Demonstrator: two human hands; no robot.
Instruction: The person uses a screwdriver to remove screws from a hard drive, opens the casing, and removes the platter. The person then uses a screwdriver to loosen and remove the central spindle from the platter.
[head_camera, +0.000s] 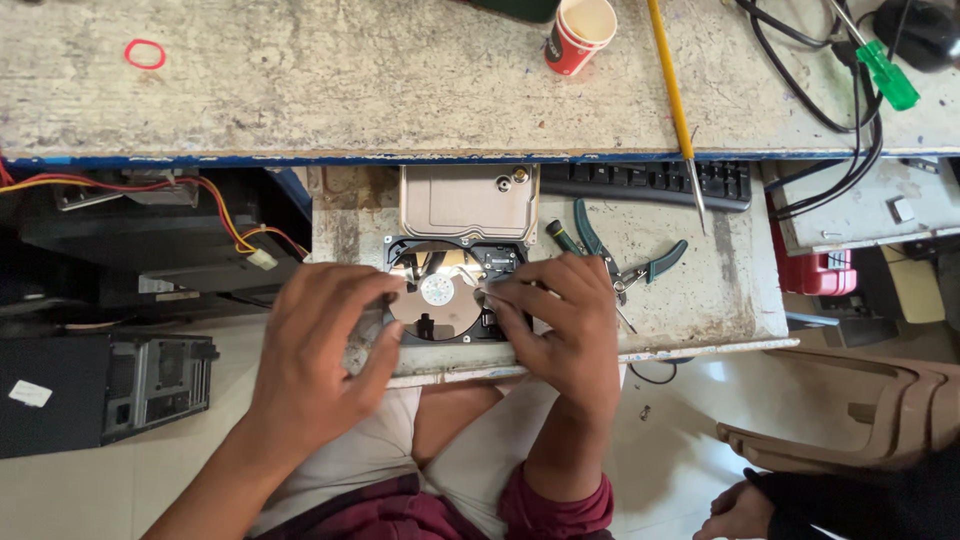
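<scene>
Hard drive (450, 290), lid off, lies on the near ledge between both hands. Left hand (320, 350) grips its left edge, fingers curled; right hand (560, 320) presses fingertips beside the platter (437, 300). Dismantling seems underway; freeing inner parts likely needs the pliers (625, 262) at right.

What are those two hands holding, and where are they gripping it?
An opened hard drive on the pull-out shelf: left hand on its left edge, right hand on its right side.

Red paper cup (579, 33), keyboard (650, 182), green pliers (625, 262) — red rubber band (145, 53)
</scene>
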